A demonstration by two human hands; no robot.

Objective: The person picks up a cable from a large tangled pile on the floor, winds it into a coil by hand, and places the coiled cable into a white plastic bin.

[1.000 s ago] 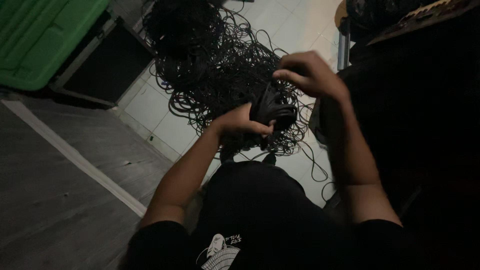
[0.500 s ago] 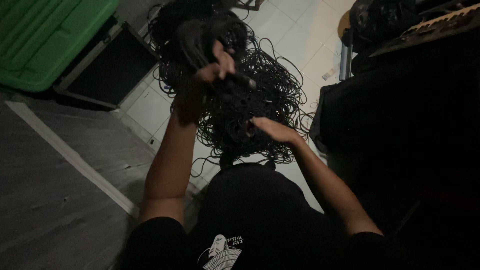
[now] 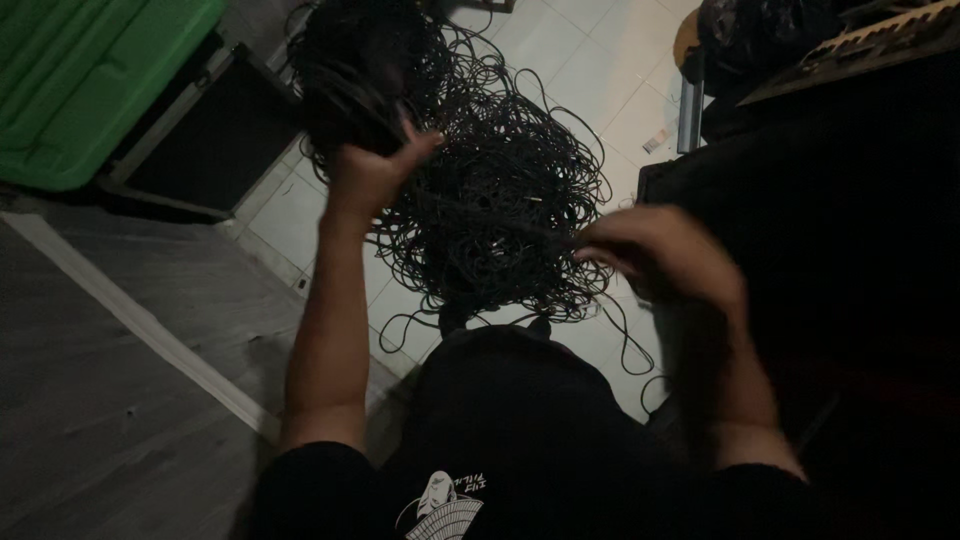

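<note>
Small white label (image 3: pixel 655 141) on floor tiles

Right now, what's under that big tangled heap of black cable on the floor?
Pale floor tiles show around the tangled heap of black cable and through its loose outer loops. Whatever lies beneath the dense middle is covered.

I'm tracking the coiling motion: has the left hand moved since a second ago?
Yes. The left hand has risen from the lap toward the green bin, gripping a bundle of black cable.

A green bin (image 3: pixel 90 80) sits beside a black flight case (image 3: pixel 215 140) on white floor tiles (image 3: pixel 600 70).
</note>
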